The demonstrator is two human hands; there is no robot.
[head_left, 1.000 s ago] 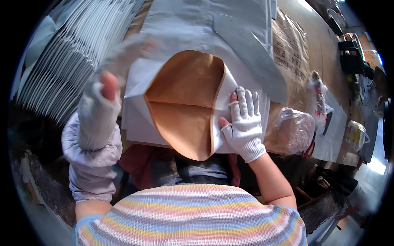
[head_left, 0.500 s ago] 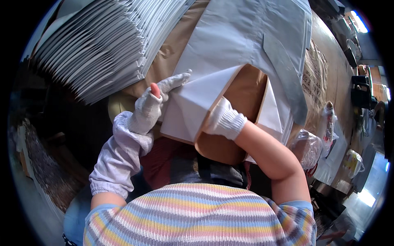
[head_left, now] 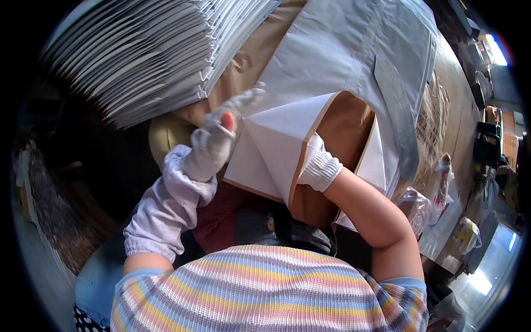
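A large paper bag [head_left: 285, 124], white outside and brown inside, lies in front of me with its end spread open. My right hand [head_left: 321, 164], in a white knitted glove, reaches into the brown opening. Its fingers are hidden behind the bag's near-left wall. To the left of the bag, my left hand [head_left: 217, 133] is held at the bag's side edge, blurred by motion. It wears a pale glove with the thumb tip bare. Its fingers are stretched out and hold nothing. Under the bag lies a stack of flat white paper bags [head_left: 332, 50].
At the upper left stands a thick pile of folded white bags [head_left: 144, 55]. Brown paper [head_left: 249, 63] runs between the pile and the stack. A pale curved flat strip [head_left: 395, 110] lies on the stack's right. Plastic-wrapped items [head_left: 415, 207] sit at the right edge.
The whole view has shifted, so the surroundings sit differently in it. My left hand has moved slightly up and right. My right hand is still inside the opened bag.
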